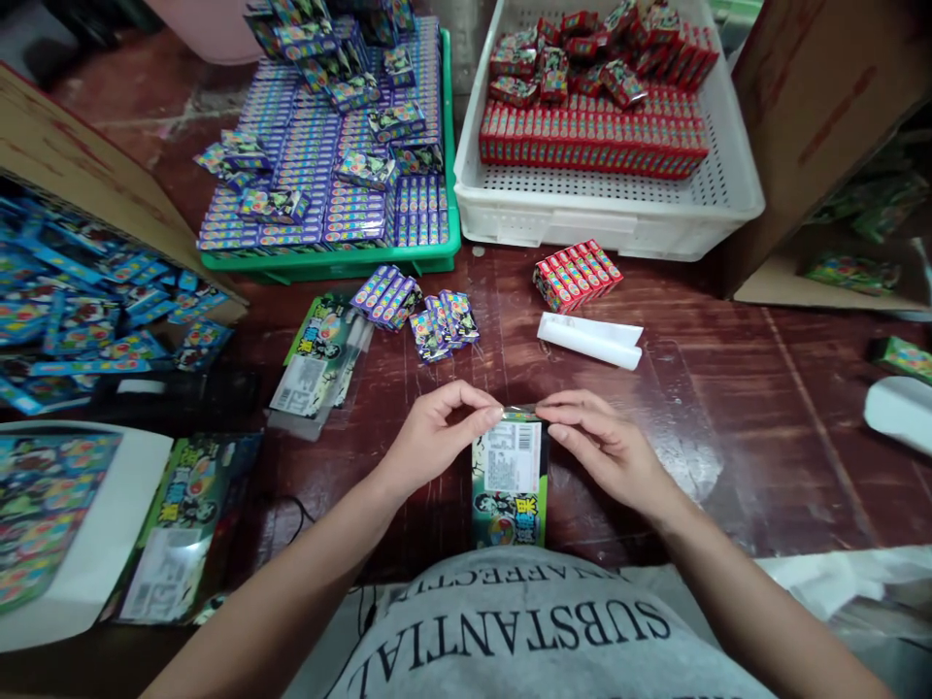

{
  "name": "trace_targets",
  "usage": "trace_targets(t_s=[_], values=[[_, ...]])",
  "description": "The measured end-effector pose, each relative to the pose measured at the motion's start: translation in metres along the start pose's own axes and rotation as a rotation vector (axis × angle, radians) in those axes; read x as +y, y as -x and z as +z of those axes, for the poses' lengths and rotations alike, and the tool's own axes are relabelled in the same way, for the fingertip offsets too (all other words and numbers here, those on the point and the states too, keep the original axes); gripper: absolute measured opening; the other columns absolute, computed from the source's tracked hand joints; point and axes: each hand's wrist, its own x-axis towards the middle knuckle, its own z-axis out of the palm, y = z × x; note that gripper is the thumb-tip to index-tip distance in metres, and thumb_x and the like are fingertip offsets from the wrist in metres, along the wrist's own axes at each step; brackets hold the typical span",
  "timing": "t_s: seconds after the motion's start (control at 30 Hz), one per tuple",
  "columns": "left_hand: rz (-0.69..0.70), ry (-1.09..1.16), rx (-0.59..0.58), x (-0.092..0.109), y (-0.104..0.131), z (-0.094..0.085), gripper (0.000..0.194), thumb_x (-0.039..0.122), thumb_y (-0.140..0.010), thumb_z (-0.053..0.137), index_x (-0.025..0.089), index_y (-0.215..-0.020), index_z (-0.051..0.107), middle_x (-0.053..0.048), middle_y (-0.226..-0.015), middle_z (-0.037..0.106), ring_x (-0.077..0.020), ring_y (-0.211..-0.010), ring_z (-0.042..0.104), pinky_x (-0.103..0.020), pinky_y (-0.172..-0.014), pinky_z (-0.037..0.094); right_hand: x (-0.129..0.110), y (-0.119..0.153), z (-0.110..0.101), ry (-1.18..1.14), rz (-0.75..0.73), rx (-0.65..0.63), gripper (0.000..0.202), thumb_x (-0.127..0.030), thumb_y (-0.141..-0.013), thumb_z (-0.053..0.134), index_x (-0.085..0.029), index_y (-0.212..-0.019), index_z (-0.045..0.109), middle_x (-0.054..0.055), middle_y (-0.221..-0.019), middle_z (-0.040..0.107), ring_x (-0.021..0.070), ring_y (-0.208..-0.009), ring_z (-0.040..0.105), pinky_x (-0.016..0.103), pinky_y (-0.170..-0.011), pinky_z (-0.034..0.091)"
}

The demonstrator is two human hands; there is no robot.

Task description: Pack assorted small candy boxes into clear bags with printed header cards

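A printed green and black plastic bag (508, 485) lies upside down to me, close to my shirt, with a white label and barcode on it. My left hand (448, 427) pinches the left corner of its far edge between thumb and fingers. At the right corner, my right hand (601, 442) has its thumb and fingers closed on the same edge. Beyond my hands are two small groups of purple boxes (387, 297), a block of red boxes (579, 275) and a folded white paper (589, 338). More printed bags (310, 364) lie to the left.
A green tray (452, 194) full of purple boxes and a white crate (612, 228) with red boxes stand at the back. Cardboard boxes (94, 155) flank both sides, the left one by blue packets (87, 320). More printed bags (182, 515) lie near left.
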Motion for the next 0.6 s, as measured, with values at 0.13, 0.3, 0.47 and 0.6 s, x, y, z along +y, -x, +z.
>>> trace_targets(t_s=[0.13,0.3,0.47,0.6], values=[[0.028,0.023,-0.04,0.0,0.0,-0.005,0.012,0.027,-0.088,0.075,0.016,-0.087,0.07,-0.004,-0.096,0.075,-0.0135,-0.088,0.068,-0.027,-0.083,0.053,0.001,0.008,0.015,0.047,-0.04,0.138,0.033,-0.016,-0.095,0.062,-0.034,-0.121,0.071,0.005,-0.118,0.069,0.0206,-0.111,0.066,0.042,-0.096,0.056],[0.035,0.043,-0.1,-0.002,-0.002,-0.011,0.012,0.026,-0.088,0.075,0.015,-0.087,0.069,-0.005,-0.098,0.075,-0.0141,-0.091,0.069,-0.028,-0.084,0.054,-0.003,0.004,0.021,-0.201,0.119,0.235,0.039,-0.021,-0.092,0.069,-0.033,-0.129,0.062,0.003,-0.108,0.072,0.018,-0.099,0.069,0.038,-0.091,0.058],[-0.006,-0.021,-0.143,0.006,-0.009,-0.012,0.014,0.028,-0.088,0.074,0.014,-0.088,0.071,-0.006,-0.092,0.076,-0.0134,-0.084,0.069,-0.026,-0.079,0.054,-0.013,-0.016,0.006,-0.162,0.197,0.038,0.009,-0.031,-0.088,0.074,-0.024,-0.094,0.074,0.004,-0.099,0.072,0.0179,-0.095,0.067,0.034,-0.086,0.055],[-0.062,-0.055,-0.119,0.015,-0.017,-0.01,0.015,0.028,-0.086,0.076,0.014,-0.084,0.073,-0.003,-0.081,0.076,-0.0114,-0.073,0.067,-0.023,-0.07,0.052,-0.016,-0.029,0.002,-0.209,0.352,0.006,0.016,-0.036,-0.089,0.074,-0.021,-0.085,0.072,0.001,-0.082,0.072,0.0144,-0.075,0.064,0.03,-0.073,0.053]])
